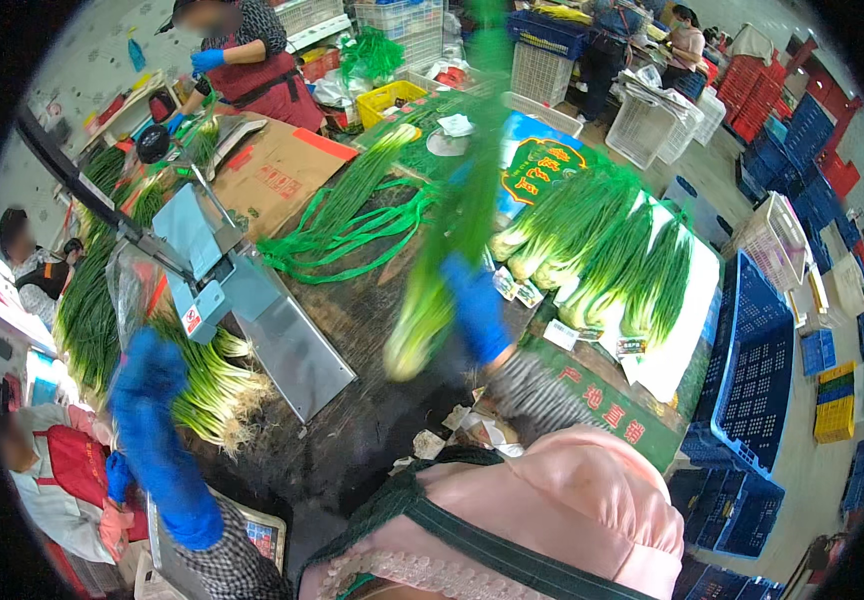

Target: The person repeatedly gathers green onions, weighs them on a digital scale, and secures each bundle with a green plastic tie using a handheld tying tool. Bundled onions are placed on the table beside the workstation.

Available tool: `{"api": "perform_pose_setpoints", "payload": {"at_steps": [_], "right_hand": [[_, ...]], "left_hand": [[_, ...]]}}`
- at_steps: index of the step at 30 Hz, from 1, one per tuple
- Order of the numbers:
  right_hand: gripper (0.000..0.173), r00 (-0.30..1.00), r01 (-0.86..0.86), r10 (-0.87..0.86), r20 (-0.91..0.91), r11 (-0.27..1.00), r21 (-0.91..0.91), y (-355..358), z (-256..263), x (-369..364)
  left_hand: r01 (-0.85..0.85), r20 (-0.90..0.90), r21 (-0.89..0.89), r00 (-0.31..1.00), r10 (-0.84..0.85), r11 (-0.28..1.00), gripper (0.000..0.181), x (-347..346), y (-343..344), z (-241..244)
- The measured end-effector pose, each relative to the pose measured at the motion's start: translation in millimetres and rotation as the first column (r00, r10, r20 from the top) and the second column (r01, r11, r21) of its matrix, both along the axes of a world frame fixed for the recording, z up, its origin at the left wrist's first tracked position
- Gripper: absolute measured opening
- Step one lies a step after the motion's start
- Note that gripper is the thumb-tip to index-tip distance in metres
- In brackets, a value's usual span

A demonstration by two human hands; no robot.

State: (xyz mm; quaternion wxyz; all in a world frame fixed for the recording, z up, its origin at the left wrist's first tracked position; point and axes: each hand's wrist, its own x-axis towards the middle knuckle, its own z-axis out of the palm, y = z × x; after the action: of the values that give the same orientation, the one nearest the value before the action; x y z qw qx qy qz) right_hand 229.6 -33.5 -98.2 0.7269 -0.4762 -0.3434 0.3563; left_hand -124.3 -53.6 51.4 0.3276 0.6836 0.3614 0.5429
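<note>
My right hand [477,307], in a blue glove, grips a bunch of scallions [420,330]. The white root end points down toward me, and the blurred green upper part, seemingly in netting, stretches far up the view. My left hand [146,367], also blue-gloved, is motion-blurred; its fingers cannot be made out. It hovers beside a heap of loose scallions [214,390] with roots attached. Between my hands stands a grey metal bench device [252,292] with a long black arm. Several netted scallion bunches [597,240] with small printed tags lie at right.
Green net strips [357,232] and another scallion bunch [372,165] lie ahead, beside a flattened cardboard sheet [274,165]. A scale [270,536] sits at lower left. Blue plastic crates [751,360] stand at right. Across the table works a person in a red apron [270,97]; others are at left.
</note>
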Motion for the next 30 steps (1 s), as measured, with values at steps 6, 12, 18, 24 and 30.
{"api": "perform_pose_setpoints", "payload": {"at_steps": [6,12,18,24,30], "right_hand": [[0.048,0.327,0.777,-0.306,0.894,0.625,-0.070,17.9,-40.8,205.6],[0.057,0.642,-0.008,-0.133,0.755,0.984,0.179,135.1,-57.5,65.8],[0.067,-0.013,-0.277,0.111,0.994,0.954,-0.111,249.7,-83.7,-130.9],[0.018,0.356,-0.187,0.135,0.925,0.980,-0.071,338.0,-78.0,-115.8],[0.026,0.973,-0.160,0.033,0.228,0.805,0.571,304.0,176.9,-11.3]], "left_hand": [[-0.102,-0.081,-0.536,0.994,0.069,0.838,0.030,-9.4,-42.3,-70.5],[-0.111,-0.013,-0.650,0.991,0.135,0.751,0.028,-6.7,-54.2,-85.6],[-0.049,0.074,-0.697,0.987,0.140,0.715,0.029,7.1,-62.2,-97.6],[-0.174,0.081,-0.749,0.934,0.348,0.639,0.030,-30.2,-105.3,-114.0],[-0.183,0.073,-0.802,0.915,0.396,0.569,0.030,-36.2,-104.1,-111.1]]}}
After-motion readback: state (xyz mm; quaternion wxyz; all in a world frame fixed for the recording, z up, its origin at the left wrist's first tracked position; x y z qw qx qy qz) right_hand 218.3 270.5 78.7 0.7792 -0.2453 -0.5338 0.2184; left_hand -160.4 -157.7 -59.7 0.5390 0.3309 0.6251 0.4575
